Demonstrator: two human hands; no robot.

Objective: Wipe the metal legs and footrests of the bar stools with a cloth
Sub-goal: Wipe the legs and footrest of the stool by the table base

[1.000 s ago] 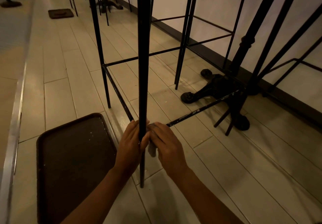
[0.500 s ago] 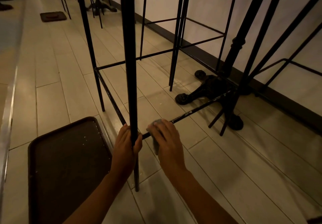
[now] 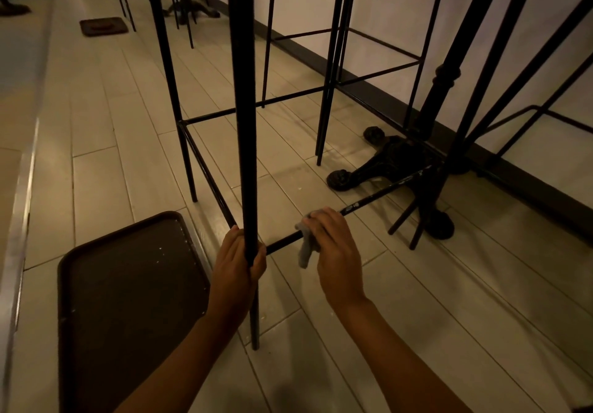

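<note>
The left hand (image 3: 236,271) grips the nearest stool leg (image 3: 245,123) where the footrest bar (image 3: 378,199) runs off to the right. The right hand (image 3: 333,245) holds the cloth (image 3: 305,249) on that bar, just beside the leg. A tray (image 3: 128,284) lies on the floor (image 3: 449,284) to the left. Behind, a table base (image 3: 385,162) stands near the wall (image 3: 401,11).

We see a black stool leg (image 3: 246,123) and a black footrest bar (image 3: 378,194) flecked with pale scuffs, a grey cloth (image 3: 305,252), a dark brown tray (image 3: 128,300) speckled white, a pale plank-patterned floor (image 3: 449,300), a white wall (image 3: 385,1).
</note>
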